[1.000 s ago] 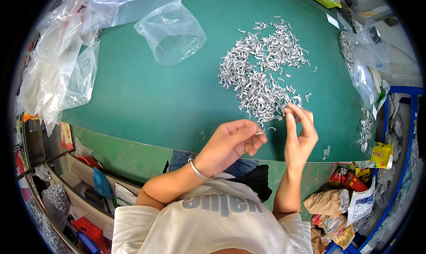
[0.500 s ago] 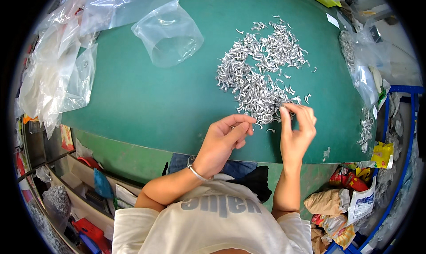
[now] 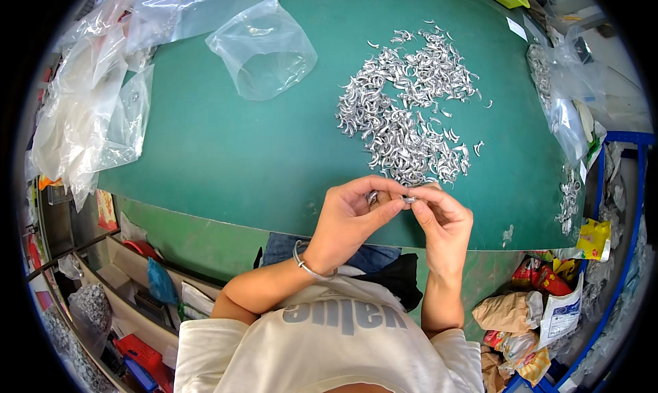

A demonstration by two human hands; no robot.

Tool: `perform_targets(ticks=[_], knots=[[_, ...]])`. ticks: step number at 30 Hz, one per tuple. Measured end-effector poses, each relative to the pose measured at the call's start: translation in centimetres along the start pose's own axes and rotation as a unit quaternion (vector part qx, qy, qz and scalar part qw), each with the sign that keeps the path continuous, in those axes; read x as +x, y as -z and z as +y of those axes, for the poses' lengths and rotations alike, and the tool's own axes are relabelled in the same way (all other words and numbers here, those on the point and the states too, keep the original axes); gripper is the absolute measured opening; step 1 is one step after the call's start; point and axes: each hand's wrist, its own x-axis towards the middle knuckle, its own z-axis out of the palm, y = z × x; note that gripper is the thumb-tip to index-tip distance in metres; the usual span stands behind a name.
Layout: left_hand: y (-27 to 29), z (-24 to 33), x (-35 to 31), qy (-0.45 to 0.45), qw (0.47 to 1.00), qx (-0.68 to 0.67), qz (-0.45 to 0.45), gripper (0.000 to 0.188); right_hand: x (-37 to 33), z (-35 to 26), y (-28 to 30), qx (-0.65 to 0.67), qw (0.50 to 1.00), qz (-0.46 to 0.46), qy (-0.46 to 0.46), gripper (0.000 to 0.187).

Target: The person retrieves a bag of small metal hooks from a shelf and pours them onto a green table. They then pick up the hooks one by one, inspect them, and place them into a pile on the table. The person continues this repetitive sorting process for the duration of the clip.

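My left hand [image 3: 346, 221] and my right hand [image 3: 444, 225] meet fingertip to fingertip at the near edge of the pile. Both pinch a small curved silver metal piece [image 3: 409, 199] between them. Another bit of silver metal [image 3: 372, 197] shows inside the curled fingers of my left hand. Just beyond my fingers spreads a loose pile of similar claw-shaped metal pieces [image 3: 401, 143] on the green table [image 3: 205, 153]. A few strays lie to the right of the pile.
An open clear plastic bag [image 3: 264, 57] lies at the far left, near more plastic bags [image 3: 103, 112]. A small cluster of metal pieces [image 3: 569, 201] sits by the right table edge. A blue rack [image 3: 627, 138] stands to the right, and drawers [image 3: 130, 283] are below left.
My right hand has drawn back from the pile toward my left hand, and their fingertips now meet. A curved metal piece is now visible between them.
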Motion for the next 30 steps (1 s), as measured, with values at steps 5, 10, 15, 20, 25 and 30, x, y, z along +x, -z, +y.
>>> perform_targets(ticks=[5,10,15,20,25,30], knots=[[-0.1,0.2,-0.3,0.005,1.0,0.0,0.008,0.016,-0.4,-1.1,-0.5,-0.12,0.989,0.017,0.085,0.018],[-0.1,0.6,-0.6,0.034,0.999,-0.007,-0.014,0.012,-0.8,-1.2,-0.3,-0.074,0.995,0.017,0.065,0.016],[-0.2,0.7,-0.6,0.04,0.998,-0.026,-0.033,0.008,-0.9,-1.0,-0.4,-0.025,0.998,0.011,0.063,0.014],[-0.1,0.9,-0.7,0.094,0.994,-0.054,-0.028,0.01,-1.0,-0.8,-0.4,-0.012,0.998,0.017,0.057,0.014],[0.0,0.4,-0.5,0.136,0.977,-0.162,-0.037,0.011,-0.6,-0.5,0.0,-0.058,0.996,0.02,0.064,0.012],[0.5,1.0,0.1,0.174,0.938,-0.292,-0.075,0.016,1.8,0.0,1.9,-0.314,0.933,0.141,0.107,0.015]])
